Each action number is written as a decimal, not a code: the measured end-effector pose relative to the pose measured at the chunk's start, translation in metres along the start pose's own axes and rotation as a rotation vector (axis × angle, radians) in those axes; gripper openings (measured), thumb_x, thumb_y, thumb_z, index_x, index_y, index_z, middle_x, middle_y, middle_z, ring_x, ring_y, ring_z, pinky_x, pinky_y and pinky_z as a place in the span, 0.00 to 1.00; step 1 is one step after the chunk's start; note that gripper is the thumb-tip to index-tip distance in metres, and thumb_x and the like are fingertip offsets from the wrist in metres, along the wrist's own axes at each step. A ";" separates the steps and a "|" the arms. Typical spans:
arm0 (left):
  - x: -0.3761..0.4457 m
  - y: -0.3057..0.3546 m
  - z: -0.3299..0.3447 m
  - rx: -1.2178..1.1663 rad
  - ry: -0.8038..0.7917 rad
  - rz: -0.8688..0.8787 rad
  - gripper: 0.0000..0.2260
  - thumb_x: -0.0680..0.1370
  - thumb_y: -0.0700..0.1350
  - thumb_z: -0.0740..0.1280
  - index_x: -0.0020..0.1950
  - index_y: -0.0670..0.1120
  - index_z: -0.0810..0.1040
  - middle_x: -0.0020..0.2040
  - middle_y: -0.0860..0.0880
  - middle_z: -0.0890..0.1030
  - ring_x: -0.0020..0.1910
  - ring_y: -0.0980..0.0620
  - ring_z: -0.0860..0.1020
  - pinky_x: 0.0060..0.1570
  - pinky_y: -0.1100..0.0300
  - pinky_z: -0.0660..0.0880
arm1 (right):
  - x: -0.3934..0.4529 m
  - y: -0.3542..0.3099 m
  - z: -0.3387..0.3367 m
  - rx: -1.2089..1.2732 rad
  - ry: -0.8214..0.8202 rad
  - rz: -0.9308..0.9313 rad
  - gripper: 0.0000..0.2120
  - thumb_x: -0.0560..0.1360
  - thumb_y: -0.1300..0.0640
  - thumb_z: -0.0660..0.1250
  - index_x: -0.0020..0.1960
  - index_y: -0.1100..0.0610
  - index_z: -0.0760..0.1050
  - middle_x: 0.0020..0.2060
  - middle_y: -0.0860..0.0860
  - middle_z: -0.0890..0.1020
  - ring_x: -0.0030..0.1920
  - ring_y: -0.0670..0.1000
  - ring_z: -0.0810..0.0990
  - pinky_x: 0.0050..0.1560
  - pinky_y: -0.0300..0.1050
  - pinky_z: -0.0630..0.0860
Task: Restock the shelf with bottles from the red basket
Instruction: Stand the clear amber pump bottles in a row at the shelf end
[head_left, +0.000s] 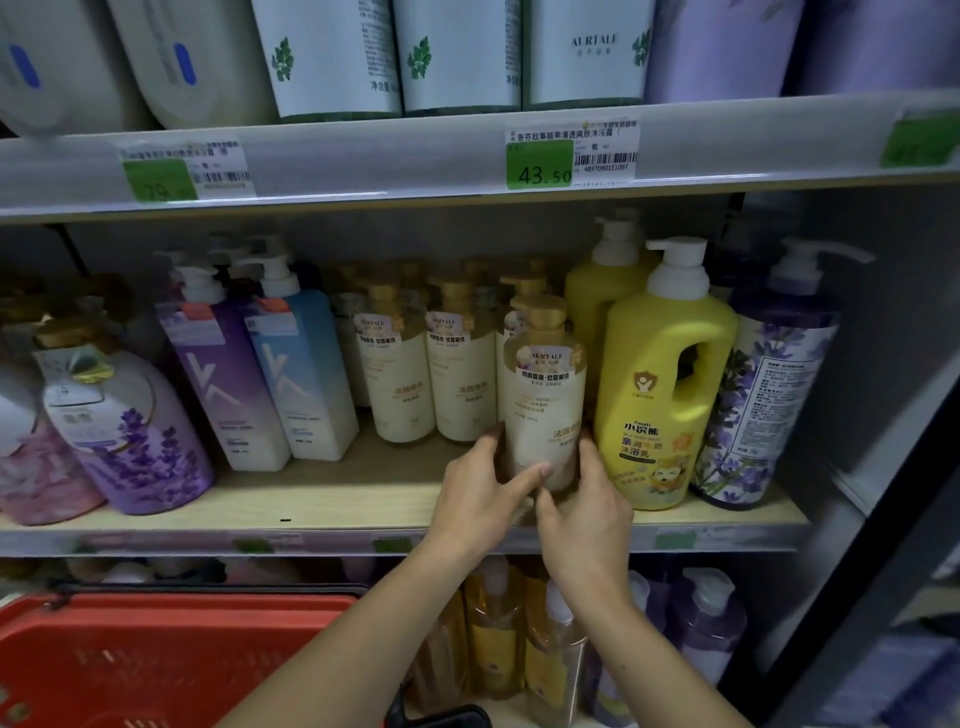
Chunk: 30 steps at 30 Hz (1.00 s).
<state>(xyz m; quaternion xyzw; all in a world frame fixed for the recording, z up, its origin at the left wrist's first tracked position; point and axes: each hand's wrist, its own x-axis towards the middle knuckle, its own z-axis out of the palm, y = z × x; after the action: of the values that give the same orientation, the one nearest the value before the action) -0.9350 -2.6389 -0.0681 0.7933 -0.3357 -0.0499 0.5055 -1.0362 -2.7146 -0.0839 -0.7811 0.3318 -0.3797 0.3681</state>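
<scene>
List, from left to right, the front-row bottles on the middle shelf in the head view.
Lavender-print bottle → purple bottle → blue bottle → two cream bottles → hand-held cream bottle → yellow jug → lavender-label bottle.

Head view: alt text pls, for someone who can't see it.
Both hands, left hand and right hand, hold a cream pump bottle at the middle shelf, beside a yellow jug. A red basket sits lower left.

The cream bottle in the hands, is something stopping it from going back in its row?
Nothing visible blocks it. The cream bottle stands on the shelf in front of its row, beside the yellow jug, with both hands round its base.
</scene>
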 end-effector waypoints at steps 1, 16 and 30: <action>-0.001 0.000 0.000 -0.003 0.015 0.001 0.27 0.74 0.58 0.76 0.70 0.51 0.75 0.64 0.55 0.82 0.62 0.61 0.79 0.61 0.58 0.80 | -0.001 0.000 -0.001 0.013 -0.005 -0.007 0.33 0.79 0.59 0.69 0.80 0.52 0.62 0.72 0.52 0.75 0.71 0.52 0.74 0.72 0.55 0.73; -0.012 0.000 0.008 -0.044 0.043 0.015 0.19 0.78 0.55 0.73 0.65 0.49 0.75 0.61 0.52 0.83 0.57 0.60 0.82 0.57 0.53 0.82 | -0.010 -0.010 -0.006 0.229 -0.021 0.125 0.38 0.72 0.68 0.64 0.79 0.47 0.64 0.73 0.49 0.75 0.71 0.49 0.75 0.70 0.55 0.75; -0.063 -0.007 -0.112 0.089 -0.036 0.033 0.28 0.79 0.50 0.72 0.78 0.48 0.70 0.73 0.55 0.76 0.70 0.64 0.73 0.71 0.61 0.72 | -0.054 -0.108 -0.025 0.365 -0.299 0.012 0.20 0.74 0.61 0.67 0.61 0.41 0.75 0.55 0.40 0.80 0.55 0.38 0.79 0.58 0.38 0.79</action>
<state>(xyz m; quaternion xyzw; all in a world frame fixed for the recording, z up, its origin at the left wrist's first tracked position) -0.9329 -2.5139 -0.0362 0.8082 -0.3596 -0.0407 0.4646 -1.0574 -2.6246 -0.0025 -0.7472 0.2040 -0.3115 0.5505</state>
